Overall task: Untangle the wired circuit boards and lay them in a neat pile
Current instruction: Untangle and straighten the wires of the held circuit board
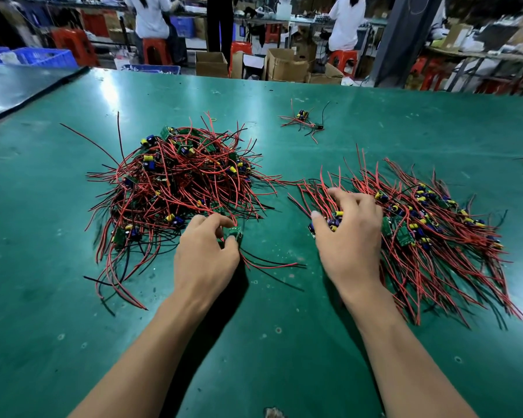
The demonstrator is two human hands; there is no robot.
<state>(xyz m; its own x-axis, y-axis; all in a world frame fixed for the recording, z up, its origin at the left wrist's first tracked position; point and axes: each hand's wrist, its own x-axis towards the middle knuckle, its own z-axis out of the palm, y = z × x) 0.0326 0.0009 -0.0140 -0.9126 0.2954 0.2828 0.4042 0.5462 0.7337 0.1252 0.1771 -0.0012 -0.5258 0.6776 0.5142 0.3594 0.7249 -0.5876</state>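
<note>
A green bench [284, 342] fills most of the view, its glossy top marked with small scuffs. A darker bench [18, 89] meets it at the left. Past the far edge, open cardboard boxes [284, 64] sit on the floor among red stools [156, 51] and blue crates [46, 57]. Two people in white tops [150, 16] [346, 22] sit facing away. A grey pillar [405, 37] stands at the right, beside cluttered shelves [480, 40].
</note>
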